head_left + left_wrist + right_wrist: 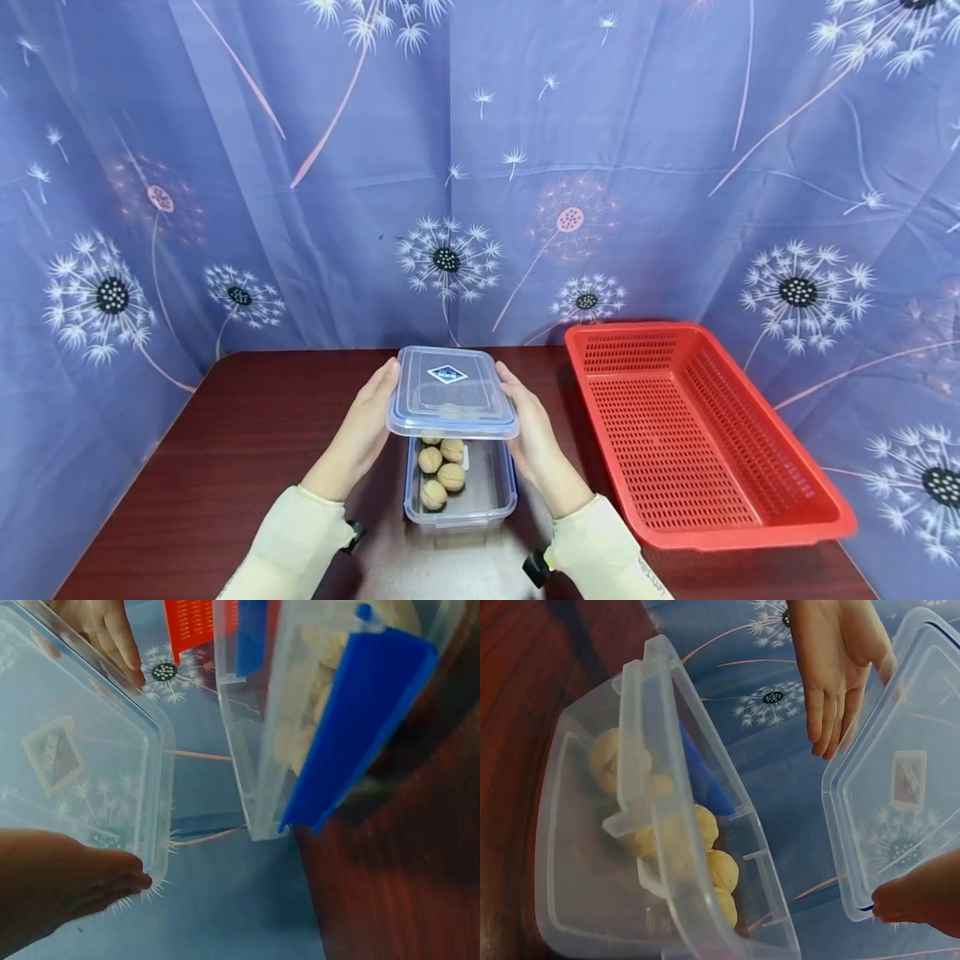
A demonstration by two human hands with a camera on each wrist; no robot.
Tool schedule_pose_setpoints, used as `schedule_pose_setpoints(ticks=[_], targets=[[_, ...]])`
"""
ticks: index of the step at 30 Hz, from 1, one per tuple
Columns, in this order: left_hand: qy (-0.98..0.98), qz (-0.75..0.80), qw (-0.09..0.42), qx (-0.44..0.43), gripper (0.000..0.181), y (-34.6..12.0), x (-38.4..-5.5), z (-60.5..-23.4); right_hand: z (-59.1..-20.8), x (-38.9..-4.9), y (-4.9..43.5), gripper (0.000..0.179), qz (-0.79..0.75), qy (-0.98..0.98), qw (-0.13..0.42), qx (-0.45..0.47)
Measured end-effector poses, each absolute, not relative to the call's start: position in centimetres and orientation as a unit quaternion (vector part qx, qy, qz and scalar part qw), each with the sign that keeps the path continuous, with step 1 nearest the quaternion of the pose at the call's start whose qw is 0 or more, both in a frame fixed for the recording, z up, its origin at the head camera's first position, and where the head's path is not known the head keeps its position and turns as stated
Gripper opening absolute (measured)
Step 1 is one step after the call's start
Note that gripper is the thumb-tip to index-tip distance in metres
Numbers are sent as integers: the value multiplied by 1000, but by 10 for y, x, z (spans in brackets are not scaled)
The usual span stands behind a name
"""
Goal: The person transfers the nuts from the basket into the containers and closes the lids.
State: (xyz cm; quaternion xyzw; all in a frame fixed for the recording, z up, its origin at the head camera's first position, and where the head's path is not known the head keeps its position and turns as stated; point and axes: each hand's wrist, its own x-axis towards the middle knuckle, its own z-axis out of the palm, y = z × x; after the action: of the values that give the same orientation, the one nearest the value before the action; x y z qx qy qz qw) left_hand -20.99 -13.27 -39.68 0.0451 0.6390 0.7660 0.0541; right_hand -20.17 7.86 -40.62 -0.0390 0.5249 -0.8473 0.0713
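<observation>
A clear plastic lid [420, 408] with a blue seal and a diamond sticker is held tilted above a clear food container [487, 487]. My left hand [365, 429] grips the lid's left edge, and my right hand [536, 429] grips its right edge. Several walnuts [452, 477] lie along the left side of the container, whose far part is hidden under the lid. In the left wrist view a blue clip flap [367, 727] hangs on the container's side. The right wrist view shows a gap between the lid [862, 847] and the container's rim [735, 780].
A large red plastic basket [667, 450] with slotted walls stands to the right on the dark wooden table [247, 433]. Blue curtains [337, 208] with a dandelion print enclose the table at the back and both sides.
</observation>
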Motion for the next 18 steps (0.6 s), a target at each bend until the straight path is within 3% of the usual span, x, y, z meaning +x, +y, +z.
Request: schedule_pose_setpoints(ticks=[18], targets=[[704, 699, 109, 60, 58, -140, -206, -419, -431, -199, 81, 61, -746, 662, 49, -56]])
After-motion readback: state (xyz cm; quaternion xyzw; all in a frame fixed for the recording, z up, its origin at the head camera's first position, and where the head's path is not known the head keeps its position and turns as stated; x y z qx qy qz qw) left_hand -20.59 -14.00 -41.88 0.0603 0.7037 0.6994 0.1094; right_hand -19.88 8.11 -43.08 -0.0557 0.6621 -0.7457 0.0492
